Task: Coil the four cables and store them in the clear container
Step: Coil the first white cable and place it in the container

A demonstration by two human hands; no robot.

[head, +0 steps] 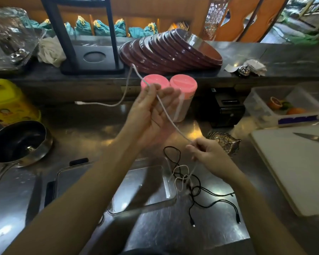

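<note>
Now the left hand (151, 105) pinches a white cable (170, 120) up high, and the right hand (208, 153) pinches it lower. Nothing is coiled yet. The other cables (195, 188) lie tangled right of the empty clear container (166, 197).

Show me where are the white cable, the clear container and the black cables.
white cable (170, 120), head view: stretch between the hands.
clear container (170, 183), head view: right rim.
black cables (206, 190), head view: tangled strand on the counter.

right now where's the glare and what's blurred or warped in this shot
Head view: glare patches on the steel counter and the clear container; the edges bow with wide-angle distortion, and the stacked plates lean; the jar at far left is smeared; the white cable stays fairly sharp.
</note>
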